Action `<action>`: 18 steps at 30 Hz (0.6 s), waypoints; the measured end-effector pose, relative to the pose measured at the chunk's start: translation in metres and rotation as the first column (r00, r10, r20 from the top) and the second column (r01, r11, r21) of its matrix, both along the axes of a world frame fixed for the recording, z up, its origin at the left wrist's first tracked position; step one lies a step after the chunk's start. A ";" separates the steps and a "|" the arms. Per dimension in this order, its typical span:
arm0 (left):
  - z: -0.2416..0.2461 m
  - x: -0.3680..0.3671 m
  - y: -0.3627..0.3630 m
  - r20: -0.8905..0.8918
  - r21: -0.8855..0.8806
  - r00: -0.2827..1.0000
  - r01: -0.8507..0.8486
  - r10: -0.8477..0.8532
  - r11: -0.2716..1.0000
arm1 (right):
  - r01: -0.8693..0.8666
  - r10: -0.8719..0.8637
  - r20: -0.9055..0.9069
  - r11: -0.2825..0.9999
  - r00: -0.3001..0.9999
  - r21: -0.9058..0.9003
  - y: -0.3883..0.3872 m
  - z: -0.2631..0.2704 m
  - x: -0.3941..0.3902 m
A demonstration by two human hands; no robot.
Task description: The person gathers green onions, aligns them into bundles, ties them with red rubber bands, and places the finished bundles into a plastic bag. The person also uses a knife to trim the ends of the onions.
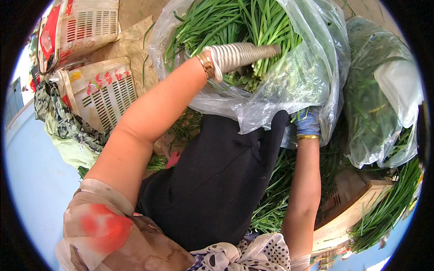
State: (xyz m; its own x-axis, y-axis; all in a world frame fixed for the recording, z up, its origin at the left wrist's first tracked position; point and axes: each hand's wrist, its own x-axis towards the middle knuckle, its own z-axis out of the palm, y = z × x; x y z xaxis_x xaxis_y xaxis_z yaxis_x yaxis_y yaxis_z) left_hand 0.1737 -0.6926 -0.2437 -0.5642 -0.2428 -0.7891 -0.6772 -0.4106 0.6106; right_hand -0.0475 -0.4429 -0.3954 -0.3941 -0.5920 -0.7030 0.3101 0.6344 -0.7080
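Observation:
A large clear plastic bag (206,101) stands before me, filled with bunches of green chives (217,20) whose pale stem ends point towards me. My left hand (249,55), in a white-and-grey striped glove with worn brown fingertips, reaches over the bag's near side. It lies against the pale stems of one bunch (271,28); whether the fingers grip it is unclear. On the bag's near right side is my right hand (308,121) in a blue glove. Plastic covers its fingers, so its hold is hidden. A few green leaves show beside it.
Another clear bag of greens (368,88) stands at the right. Loose chives (390,206) lie by a wooden board (352,206). Two white slatted plastic crates (101,91) are at the left, with a camouflage cloth (73,113) beside the nearer one. Black cloth (217,176) covers my lap.

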 end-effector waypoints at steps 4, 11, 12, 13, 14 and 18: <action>-0.001 0.008 -0.009 -0.116 0.306 0.910 -0.349 0.398 0.886 | 0.029 -0.026 0.064 0.999 0.998 -0.045 -0.014 -0.001 0.007; 0.035 -0.043 -0.040 -0.299 0.529 0.818 -0.286 0.491 0.799 | 0.137 -0.117 0.186 0.985 0.976 -0.102 -0.048 0.045 -0.060; 0.040 -0.054 -0.038 -0.295 0.526 0.827 -0.277 0.478 0.804 | 0.089 -0.081 0.106 0.993 0.991 -0.079 -0.054 0.049 -0.071; 0.043 -0.060 -0.037 -0.295 0.486 0.841 -0.278 0.454 0.829 | 0.081 -0.074 0.101 0.994 0.992 -0.072 -0.057 0.051 -0.080; 0.044 -0.061 -0.030 -0.296 0.364 0.856 -0.309 0.424 0.879 | 0.014 -0.003 0.091 0.992 0.996 -0.126 -0.061 0.050 -0.086; 0.021 -0.057 -0.012 -0.057 0.128 0.979 -0.186 0.195 0.974 | 0.088 -0.083 0.091 0.995 0.992 -0.051 -0.056 0.028 -0.085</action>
